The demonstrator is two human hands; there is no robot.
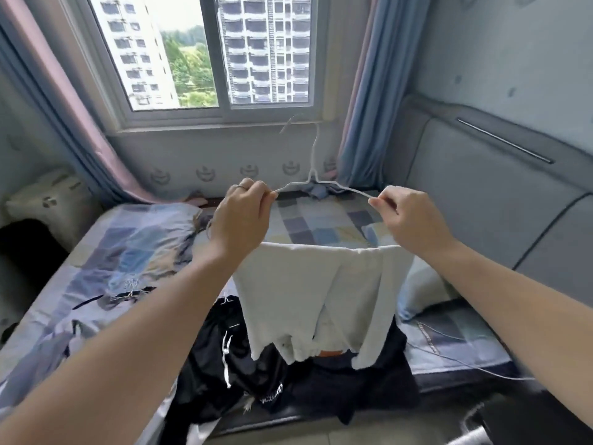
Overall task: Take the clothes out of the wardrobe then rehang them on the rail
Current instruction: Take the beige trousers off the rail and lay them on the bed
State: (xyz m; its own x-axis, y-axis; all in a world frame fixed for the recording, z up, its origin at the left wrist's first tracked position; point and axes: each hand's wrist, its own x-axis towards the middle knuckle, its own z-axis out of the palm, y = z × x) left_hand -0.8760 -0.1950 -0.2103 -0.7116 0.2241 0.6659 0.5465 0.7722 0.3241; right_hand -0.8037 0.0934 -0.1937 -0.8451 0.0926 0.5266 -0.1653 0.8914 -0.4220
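- Both hands have the white wire hanger (312,165) pinched, one at each shoulder end. The left hand (244,216) has its thumb and curled fingers closed tight on the left tip, and the right hand (412,216) is doing the same on the right tip.
- Hanger's held up in the air in front of the person, hook pointing up toward the window (221,59), arms stretched out to reach it.
- A pale, whitish garment (308,290) is draped over the hanger's bottom bar and hangs down between the two forearms. Can't really tell what kind of garment it is, but there's a gathered hem at the bottom.
- Right under it, a heap of black clothes (263,374) sits on the near edge of the bed (321,220), with a white drawstring showing on one piece.
- There's a ring (240,187) on one finger of the left hand.
- Bed has a checked blue/grey sheet, with crumpled bluish bedding bunched on its left side.
- Blue and pink curtains (375,91) hang on both sides of the window, and a grey padded headboard (481,194) runs along the right.
- A thin white cable (465,361) trails over the bed's right edge.
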